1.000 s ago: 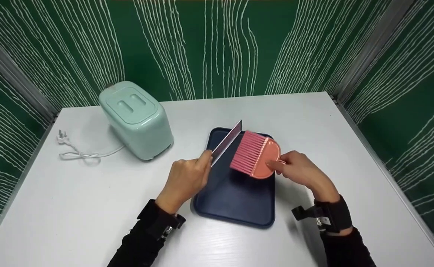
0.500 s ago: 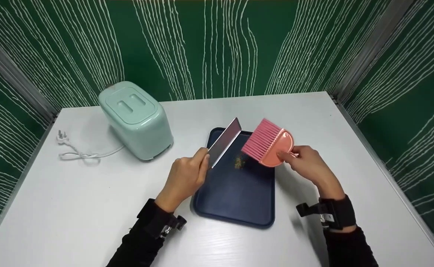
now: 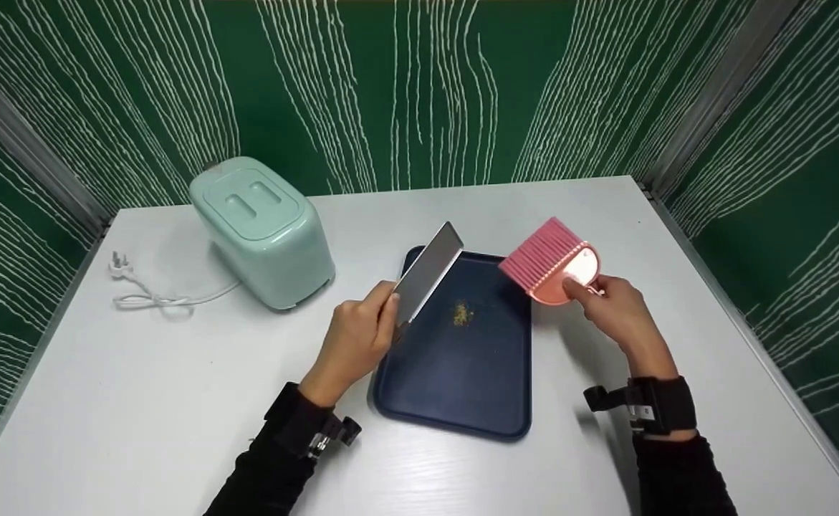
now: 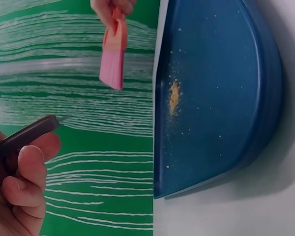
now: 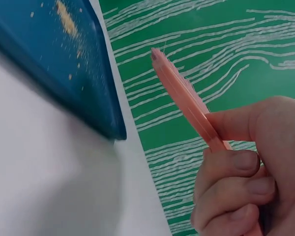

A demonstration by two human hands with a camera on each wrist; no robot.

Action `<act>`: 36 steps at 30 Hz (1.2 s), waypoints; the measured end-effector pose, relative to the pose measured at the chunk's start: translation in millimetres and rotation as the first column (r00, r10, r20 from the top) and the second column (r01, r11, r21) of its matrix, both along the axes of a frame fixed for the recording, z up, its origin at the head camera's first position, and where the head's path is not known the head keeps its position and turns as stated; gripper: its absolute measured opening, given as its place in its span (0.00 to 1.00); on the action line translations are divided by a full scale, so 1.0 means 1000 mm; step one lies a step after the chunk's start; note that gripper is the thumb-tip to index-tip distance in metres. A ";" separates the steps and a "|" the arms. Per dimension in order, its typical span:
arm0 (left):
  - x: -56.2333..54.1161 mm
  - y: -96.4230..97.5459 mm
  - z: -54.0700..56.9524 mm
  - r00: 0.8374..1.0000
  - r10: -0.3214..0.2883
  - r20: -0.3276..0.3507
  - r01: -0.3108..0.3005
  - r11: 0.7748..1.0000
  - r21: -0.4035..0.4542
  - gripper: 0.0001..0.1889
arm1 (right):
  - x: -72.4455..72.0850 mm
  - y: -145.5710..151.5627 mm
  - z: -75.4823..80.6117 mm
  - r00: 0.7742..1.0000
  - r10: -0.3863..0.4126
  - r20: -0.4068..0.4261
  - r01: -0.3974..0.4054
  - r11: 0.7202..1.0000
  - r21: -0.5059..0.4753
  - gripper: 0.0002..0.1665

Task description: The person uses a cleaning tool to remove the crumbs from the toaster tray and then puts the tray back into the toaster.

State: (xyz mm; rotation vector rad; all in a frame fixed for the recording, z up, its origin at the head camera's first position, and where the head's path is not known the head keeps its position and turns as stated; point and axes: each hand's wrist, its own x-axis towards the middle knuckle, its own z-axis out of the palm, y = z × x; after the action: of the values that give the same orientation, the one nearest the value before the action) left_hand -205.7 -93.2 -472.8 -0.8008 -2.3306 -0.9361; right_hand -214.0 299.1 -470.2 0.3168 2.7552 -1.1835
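Note:
My left hand (image 3: 358,333) grips a flat metal crumb tray (image 3: 430,272), tilted steeply above the left side of a navy serving tray (image 3: 455,387). The left wrist view shows its dark end (image 4: 29,135) pinched between thumb and curled fingers. A pink brush (image 3: 544,254) is raised over the serving tray's upper right edge, apart from the crumb tray. My right hand (image 3: 616,304) pinches its rounded orange-pink back, thumb on top; the right wrist view shows the brush (image 5: 182,101) edge-on. Small yellowish crumbs (image 3: 461,314) lie in a patch on the serving tray, with specks scattered around.
A mint-green toaster (image 3: 261,229), its lid on, stands at the back left of the white table (image 3: 175,416). Its white cord and plug (image 3: 154,290) lie to its left. Green walls (image 3: 369,93) with white streaks enclose the back and sides.
My right hand has drawn the brush away to the right and upward from the crumb tray. The crumb tray has turned slightly, showing more of its face. Crumbs have appeared on the serving tray.

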 end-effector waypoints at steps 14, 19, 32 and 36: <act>-0.002 -0.002 -0.001 0.995 -0.008 0.100 -0.001 0.996 0.088 0.09 | -0.004 0.032 -0.024 0.989 -0.150 0.000 0.149 0.982 0.116 0.35; -0.003 -0.002 -0.001 0.991 -0.019 0.136 0.004 0.993 0.116 0.10 | -0.001 0.037 -0.029 0.981 -0.177 0.080 0.167 0.979 0.117 0.35; -0.005 -0.002 -0.002 0.981 -0.041 0.191 0.002 0.979 0.201 0.12 | 0.000 0.047 -0.046 0.966 -0.241 0.094 0.220 0.957 0.190 0.37; -0.004 -0.002 -0.002 0.977 -0.037 0.209 -0.008 0.978 0.210 0.12 | 0.000 0.047 -0.048 0.965 -0.250 0.078 0.232 0.954 0.190 0.37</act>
State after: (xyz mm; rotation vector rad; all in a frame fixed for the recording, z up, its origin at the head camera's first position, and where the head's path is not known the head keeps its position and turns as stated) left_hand -210.0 -95.1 -474.7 -0.6602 -2.3526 -1.3064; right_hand -213.9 346.0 -518.3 0.7315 2.7979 -0.9349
